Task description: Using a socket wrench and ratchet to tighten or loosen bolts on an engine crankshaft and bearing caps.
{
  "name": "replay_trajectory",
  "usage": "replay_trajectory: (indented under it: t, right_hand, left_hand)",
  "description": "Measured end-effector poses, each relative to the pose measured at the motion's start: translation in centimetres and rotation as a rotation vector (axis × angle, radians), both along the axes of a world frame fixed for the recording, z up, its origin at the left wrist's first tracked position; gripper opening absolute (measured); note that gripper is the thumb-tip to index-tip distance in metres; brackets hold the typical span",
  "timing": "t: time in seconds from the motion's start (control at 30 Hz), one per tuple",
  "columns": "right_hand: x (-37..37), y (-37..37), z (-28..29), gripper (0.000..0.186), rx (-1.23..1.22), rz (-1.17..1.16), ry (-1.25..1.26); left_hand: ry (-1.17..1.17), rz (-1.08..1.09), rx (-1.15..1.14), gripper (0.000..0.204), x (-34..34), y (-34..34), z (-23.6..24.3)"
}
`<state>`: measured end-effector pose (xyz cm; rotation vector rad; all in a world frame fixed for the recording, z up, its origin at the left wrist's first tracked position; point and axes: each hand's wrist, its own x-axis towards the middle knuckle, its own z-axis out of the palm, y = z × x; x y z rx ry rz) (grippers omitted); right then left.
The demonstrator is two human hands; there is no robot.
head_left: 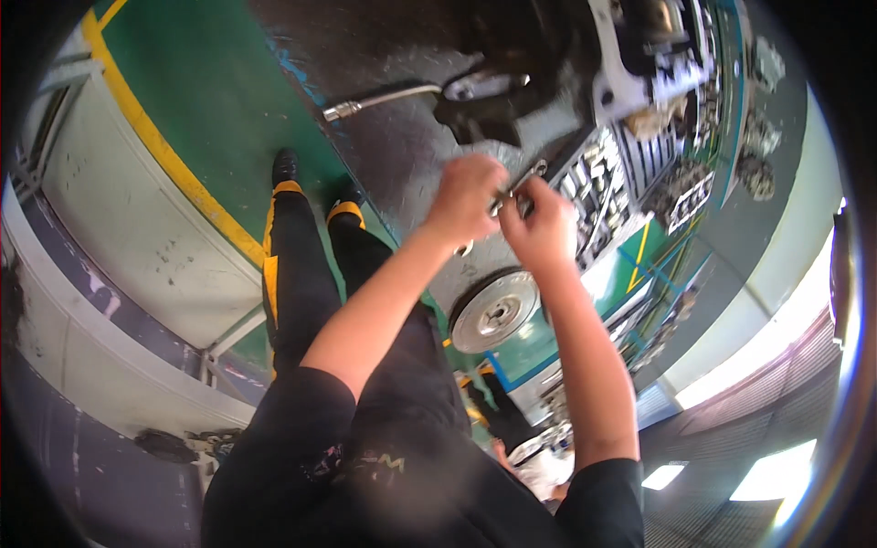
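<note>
Both of my hands meet above the dark metal workbench [402, 173]. My left hand [468, 196] has its fingers curled closed by a small shiny metal piece. My right hand [541, 224] pinches the same area from the other side, touching or nearly touching the left. Between them shows a metal tool with a ring-like end [539, 170]; fingers and blur hide most of it, so its exact kind is unclear. Nearer to me, a round grey metal disc with a central hub [498, 312] lies by the bench edge.
A long-handled socket wrench [384, 100] lies at the bench's left edge. Dark engine parts [512, 100] and a large metal housing [630, 87] stand beyond my hands. On the right is a tray of sockets and tools [598, 187]. Another person [539, 461] is at the lower middle.
</note>
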<state>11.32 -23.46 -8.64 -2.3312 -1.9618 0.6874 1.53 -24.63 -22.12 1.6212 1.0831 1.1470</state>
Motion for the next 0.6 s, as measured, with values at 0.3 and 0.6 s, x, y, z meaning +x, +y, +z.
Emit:
replay_trajectory:
  t: [0.3, 0.6]
  right_hand:
    - [1.7, -0.8, -0.2, 0.021, -0.027, -0.150, 0.063]
    - [4.4, -3.4, 0.2, 0.013, 0.178, -0.267, 0.202]
  left_hand:
    - [0.487, -0.065, -0.027, 0.051, -2.6, -1.5, -2.1]
    - [0.452, -0.152, -0.007, 0.030, -0.9, -0.6, -3.4]
